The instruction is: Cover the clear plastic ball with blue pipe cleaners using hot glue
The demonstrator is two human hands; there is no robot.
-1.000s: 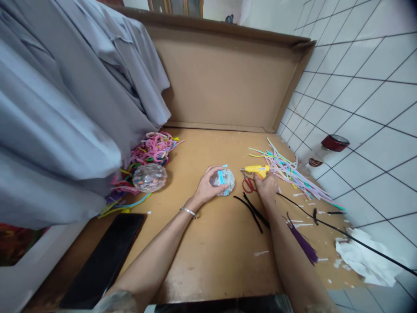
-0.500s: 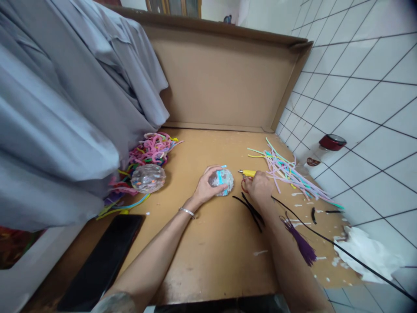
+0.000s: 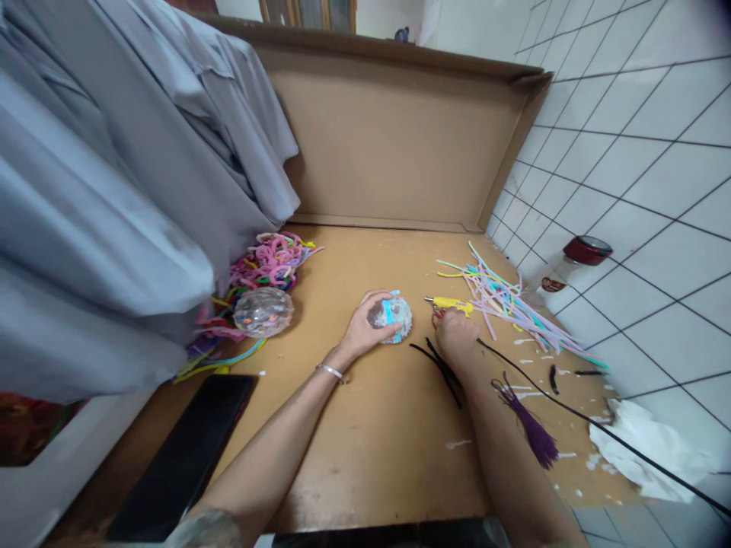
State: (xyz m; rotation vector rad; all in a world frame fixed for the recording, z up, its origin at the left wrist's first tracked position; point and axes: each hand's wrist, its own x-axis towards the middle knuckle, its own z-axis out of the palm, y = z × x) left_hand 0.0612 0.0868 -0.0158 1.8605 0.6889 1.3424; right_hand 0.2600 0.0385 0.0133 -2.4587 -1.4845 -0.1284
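Observation:
My left hand (image 3: 370,326) is curled around a clear round ball (image 3: 404,318) with a rough, glittery-looking edge and a light blue strip across it, keeping it on the table. To the right, a yellow glue gun (image 3: 454,304) lies with its metal tip pointing left. My right hand (image 3: 457,335) is closed just on the near side of the gun's body and covers the place where its handle would be. Small red loops (image 3: 438,313) show at the fingertips; what the fingers hold is hidden. Black fuzzy stems (image 3: 439,369) lie just below.
Pastel pipe cleaners (image 3: 502,297) are spread at right, near a red-lidded jar (image 3: 571,266). A black cord (image 3: 548,403) passes a purple tassel (image 3: 528,426) and white tissue (image 3: 645,449). At left are another clear ball (image 3: 263,312), colourful stems (image 3: 274,262) and a black phone (image 3: 186,457). Cardboard (image 3: 394,144) stands behind.
My right hand has slipped slightly towards me, off the glue gun's body, so more of the yellow shows. My left hand and the ball stay in place. The view has shifted a little.

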